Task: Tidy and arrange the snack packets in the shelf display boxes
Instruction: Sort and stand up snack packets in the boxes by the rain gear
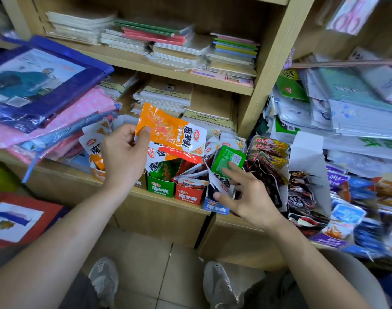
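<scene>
My left hand pinches an orange snack packet by its left edge and holds it up above the row of display boxes. A second orange-and-red packet hangs just under it. My right hand reaches into the blue display box, its fingertips touching a green packet that stands in that box. A green display box and a red display box stand side by side on the wooden shelf, each holding several packets.
Dark and red-yellow snack packets fill a white box to the right. Blue and purple packets pile at far right. Pink and blue plastic-wrapped goods overhang the shelf at left. Stacked notebooks fill the upper shelves.
</scene>
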